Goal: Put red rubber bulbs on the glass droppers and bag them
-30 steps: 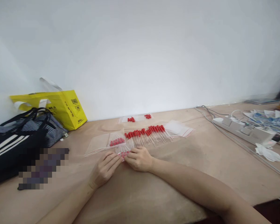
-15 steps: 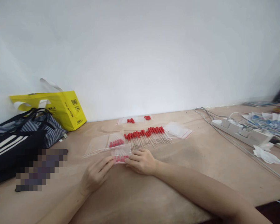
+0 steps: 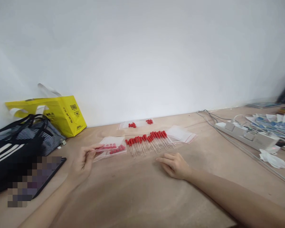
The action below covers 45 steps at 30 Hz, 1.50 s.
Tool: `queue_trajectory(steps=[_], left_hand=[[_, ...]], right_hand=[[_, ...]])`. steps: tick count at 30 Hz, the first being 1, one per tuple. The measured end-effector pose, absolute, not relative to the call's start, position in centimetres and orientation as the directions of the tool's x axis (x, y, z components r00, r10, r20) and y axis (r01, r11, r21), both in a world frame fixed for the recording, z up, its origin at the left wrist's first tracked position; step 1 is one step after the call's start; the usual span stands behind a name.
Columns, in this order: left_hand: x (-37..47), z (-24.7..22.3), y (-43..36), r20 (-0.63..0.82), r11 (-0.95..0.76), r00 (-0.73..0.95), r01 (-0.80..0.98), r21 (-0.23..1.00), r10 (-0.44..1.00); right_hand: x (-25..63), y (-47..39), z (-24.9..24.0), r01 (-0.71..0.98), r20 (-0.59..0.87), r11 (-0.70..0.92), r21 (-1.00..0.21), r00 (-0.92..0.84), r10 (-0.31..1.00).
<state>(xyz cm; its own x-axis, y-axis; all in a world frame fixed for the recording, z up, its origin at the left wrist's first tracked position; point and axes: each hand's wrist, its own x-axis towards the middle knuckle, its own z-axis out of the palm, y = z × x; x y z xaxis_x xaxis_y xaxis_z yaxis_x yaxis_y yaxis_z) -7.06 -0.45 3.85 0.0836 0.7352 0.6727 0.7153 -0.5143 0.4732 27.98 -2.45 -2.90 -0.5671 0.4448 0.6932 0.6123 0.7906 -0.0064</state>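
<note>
My left hand (image 3: pixel 82 161) pinches the edge of a small clear zip bag (image 3: pixel 108 146) holding several red-headed pieces. That bag is over another clear bag (image 3: pixel 98 158) with red-headed pieces (image 3: pixel 117 149) in it. To the right, a row of thin pale sticks with red heads (image 3: pixel 147 138) lies fanned out on the table, heads toward the wall. My right hand (image 3: pixel 174 165) rests on the table just in front of the row's right part, fingers loosely extended with nothing visible in them.
Near the wall lies a clear bag with two small red clusters (image 3: pixel 132 125). An unfilled-looking zip bag (image 3: pixel 180 134) is right of the row. A yellow bag (image 3: pixel 71 117), black bag (image 3: pixel 14 158) and pixelated dark object (image 3: pixel 45 177) stand left; a power strip (image 3: pixel 247 133) with cables lies right.
My left hand has carried the small bag leftward and away from me, over the other bag. The right hand has let go of it and moved right.
</note>
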Motion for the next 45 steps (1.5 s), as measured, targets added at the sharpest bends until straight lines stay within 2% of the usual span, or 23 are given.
queue_trajectory(steps=[3,6,12,16,19,22,25,28,32,36,39,42,45], left_hand=[[-7.1,2.9,3.0,0.585,-0.546,0.220,0.695,0.468,0.781],[-7.3,1.7,5.5,0.472,-0.507,0.305,0.769,0.390,0.827],[-9.1,1.0,6.3,0.411,-0.479,0.343,0.827,0.295,0.845],[-11.0,0.8,5.4,0.331,-0.382,0.316,0.911,0.157,0.889],[-12.1,0.7,3.9,0.182,-0.280,0.254,0.950,0.135,0.950],[-12.4,0.8,1.3,0.134,-0.216,0.201,0.970,0.108,0.970],[-11.2,1.0,-2.2,0.103,-0.081,0.076,0.996,0.048,0.992],[-7.9,1.4,-5.6,-0.032,0.027,-0.028,0.999,-0.023,0.999],[-1.7,2.2,-8.1,-0.167,-0.060,0.063,0.998,0.024,0.984],[2.2,3.3,-7.1,-0.151,-0.250,0.274,0.955,0.162,0.950],[1.4,4.8,-5.2,-0.163,-0.366,0.409,0.900,0.238,0.898],[-1.7,6.4,-3.7,-0.165,-0.610,0.675,0.728,0.314,0.720],[-4.7,6.8,-3.0,-0.238,-0.629,0.727,0.680,0.377,0.644]], right_hand=[[28.5,-2.2,-2.8,0.629,0.690,0.774,-0.075,-0.527,0.495],[28.5,-2.1,-2.6,0.632,0.689,0.768,-0.104,-0.511,0.514],[28.3,-1.9,-2.6,0.640,0.654,0.756,-0.137,-0.515,0.554],[28.3,-1.9,-2.5,0.641,0.642,0.754,-0.146,-0.518,0.565],[28.4,-2.0,-2.4,0.641,0.643,0.753,-0.146,-0.517,0.565],[28.4,-2.0,-2.4,0.643,0.640,0.751,-0.148,-0.516,0.568],[28.3,-1.9,-2.3,0.644,0.631,0.751,-0.150,-0.522,0.574],[28.1,-1.8,-2.4,0.644,0.621,0.751,-0.143,-0.533,0.575],[28.0,-1.8,-2.5,0.644,0.612,0.752,-0.138,-0.541,0.576],[28.3,-1.7,-2.5,0.646,0.609,0.749,-0.146,-0.538,0.582],[28.5,-1.7,-2.5,0.649,0.609,0.744,-0.158,-0.530,0.591],[28.4,-1.6,-2.4,0.646,0.595,0.744,-0.172,-0.533,0.601],[28.2,-1.6,-2.3,0.646,0.592,0.743,-0.175,-0.534,0.603]])
